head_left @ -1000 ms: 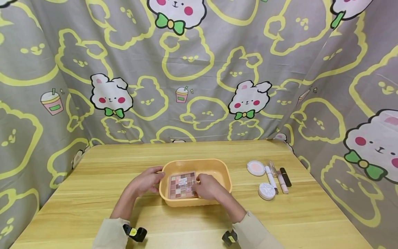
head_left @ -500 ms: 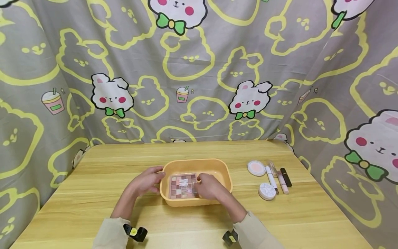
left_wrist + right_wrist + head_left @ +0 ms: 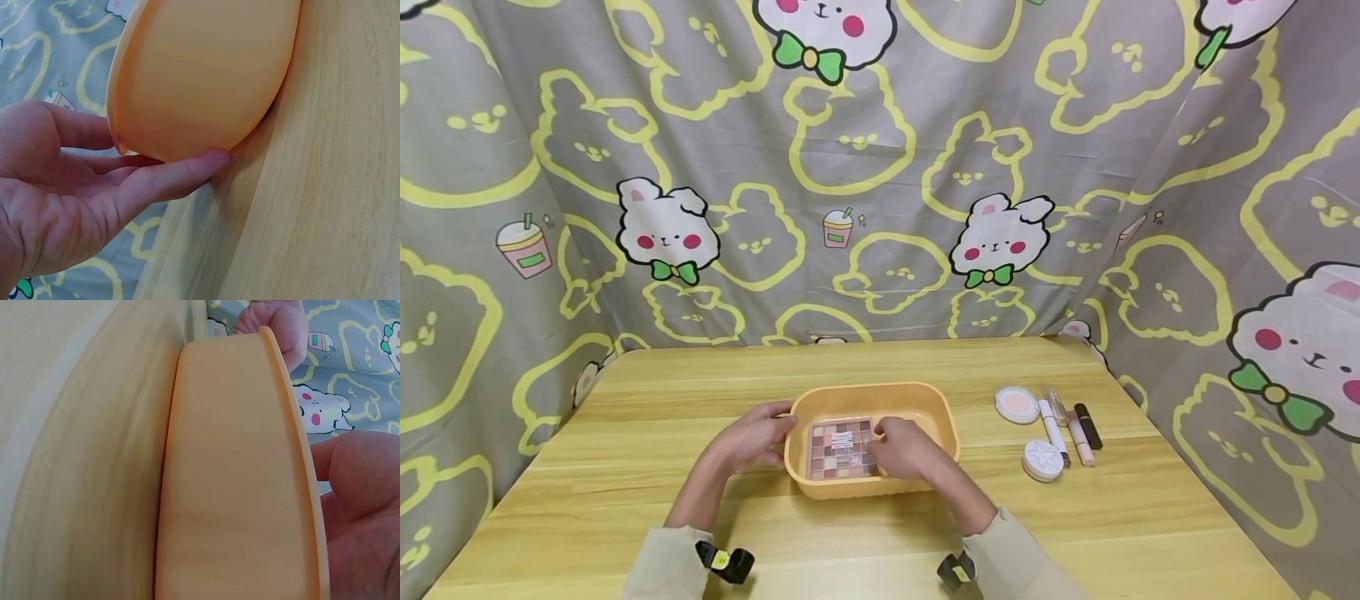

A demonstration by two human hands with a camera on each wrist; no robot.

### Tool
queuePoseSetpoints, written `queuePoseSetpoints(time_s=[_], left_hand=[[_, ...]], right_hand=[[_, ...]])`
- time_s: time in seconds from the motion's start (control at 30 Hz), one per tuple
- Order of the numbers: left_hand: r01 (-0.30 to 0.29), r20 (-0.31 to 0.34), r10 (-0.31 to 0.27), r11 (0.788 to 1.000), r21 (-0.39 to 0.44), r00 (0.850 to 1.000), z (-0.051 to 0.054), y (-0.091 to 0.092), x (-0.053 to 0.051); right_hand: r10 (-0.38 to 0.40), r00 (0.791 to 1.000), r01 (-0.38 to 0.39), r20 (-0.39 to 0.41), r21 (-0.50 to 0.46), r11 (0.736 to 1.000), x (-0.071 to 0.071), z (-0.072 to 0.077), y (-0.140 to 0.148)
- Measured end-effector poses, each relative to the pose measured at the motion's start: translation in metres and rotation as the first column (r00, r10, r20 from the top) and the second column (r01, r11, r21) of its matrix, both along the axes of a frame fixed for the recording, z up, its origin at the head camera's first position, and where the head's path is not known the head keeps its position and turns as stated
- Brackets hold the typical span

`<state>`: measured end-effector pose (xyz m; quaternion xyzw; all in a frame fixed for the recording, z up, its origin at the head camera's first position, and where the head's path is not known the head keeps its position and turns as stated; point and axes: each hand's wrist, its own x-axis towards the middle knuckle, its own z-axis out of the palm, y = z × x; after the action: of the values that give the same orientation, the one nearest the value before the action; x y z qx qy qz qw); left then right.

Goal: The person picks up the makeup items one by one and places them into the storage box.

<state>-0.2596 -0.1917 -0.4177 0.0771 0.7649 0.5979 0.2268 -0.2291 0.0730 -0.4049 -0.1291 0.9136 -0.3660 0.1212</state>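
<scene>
An eyeshadow palette (image 3: 838,454) with a grid of many pans lies in the left part of an orange plastic basin (image 3: 917,400). At its right edge my right hand (image 3: 901,450) reaches inside and pinches it; the fingertips are partly hidden. My left hand (image 3: 756,437) holds the basin's left end, thumb at the rim. In the left wrist view, the fingers of this hand (image 3: 181,178) lie against the basin's outer wall (image 3: 206,81). The right wrist view shows the basin's near wall (image 3: 237,469), which hides the palette and most right fingers.
To the right on the wooden table (image 3: 662,417) lie a round pink compact (image 3: 1018,405), a white round case (image 3: 1042,461), a white tube (image 3: 1053,429), a clear tube (image 3: 1057,407), a pink tube (image 3: 1082,440) and a black tube (image 3: 1087,426). A patterned curtain (image 3: 880,183) encloses the table.
The palette has settled from a slight tilt to lying flatter in the basin, its far edge a little lower. Both hands stay almost in place.
</scene>
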Motion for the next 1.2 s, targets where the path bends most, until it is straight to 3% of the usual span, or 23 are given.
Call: queuePoseSetpoints(time_s=[0.43,0.6,0.87,1.2], left_hand=[[-0.039,0.0,0.039,0.999,-0.015,0.999,-0.002,-0.001,0.0],[-0.019,-0.021,0.019,1.0,-0.02,1.0,-0.002,-0.001,0.0],[-0.047,-0.014,0.046,0.999,-0.028,0.999,-0.002,0.001,-0.001],[-0.017,-0.027,0.016,0.999,-0.027,1.0,0.0,0.001,0.001]], right_hand=[[-0.053,0.998,0.051,-0.031,-0.052,0.997,-0.001,0.014,0.012],[-0.085,0.995,0.081,-0.043,-0.088,0.993,-0.004,0.02,0.022],[-0.144,0.984,0.132,-0.103,-0.115,0.984,-0.006,0.027,0.035],[-0.198,0.973,0.176,-0.114,-0.182,0.967,-0.009,0.033,0.049]])
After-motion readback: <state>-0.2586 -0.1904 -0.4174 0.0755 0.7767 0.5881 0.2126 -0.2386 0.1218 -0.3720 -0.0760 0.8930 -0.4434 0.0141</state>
